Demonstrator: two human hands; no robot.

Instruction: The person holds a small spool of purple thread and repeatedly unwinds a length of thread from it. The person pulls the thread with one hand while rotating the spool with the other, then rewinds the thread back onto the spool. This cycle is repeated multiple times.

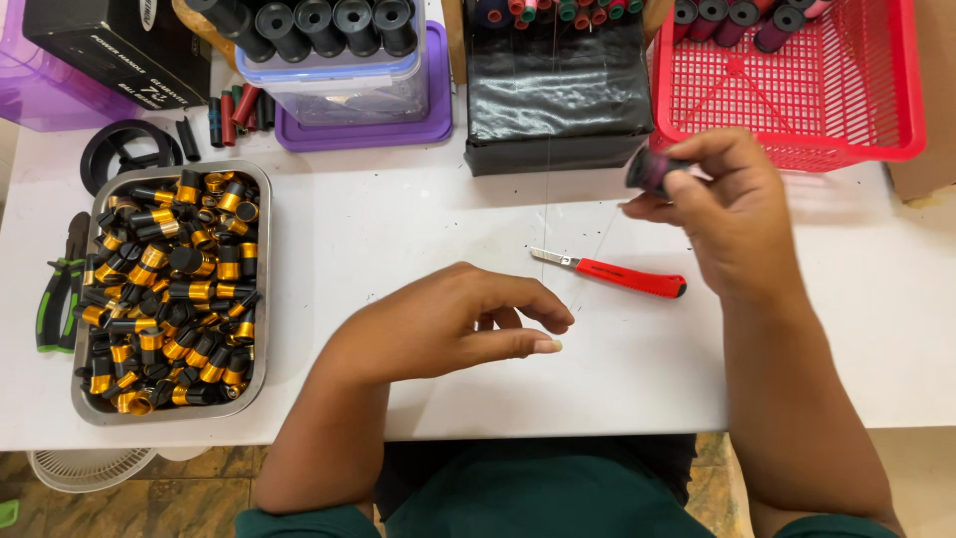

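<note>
My right hand [730, 214] is raised over the white table [398, 229] near a red basket [797, 95], its fingers closed on a small dark spool [649, 171]. A thin thread [590, 261] runs from the spool down toward my left hand [458, 321], which hovers low over the table with thumb and fingertips pinched together around the thread's end. A red-handled utility knife [617, 272] lies on the table between the two hands, blade pointing left.
A metal tray [261, 289] full of several black-and-gold spools stands at the left, with green-handled pliers [58, 289] beside it. Behind are a purple-lidded clear box [349, 95] of black tubes, a black box [553, 95] of spools and a black reel [124, 149].
</note>
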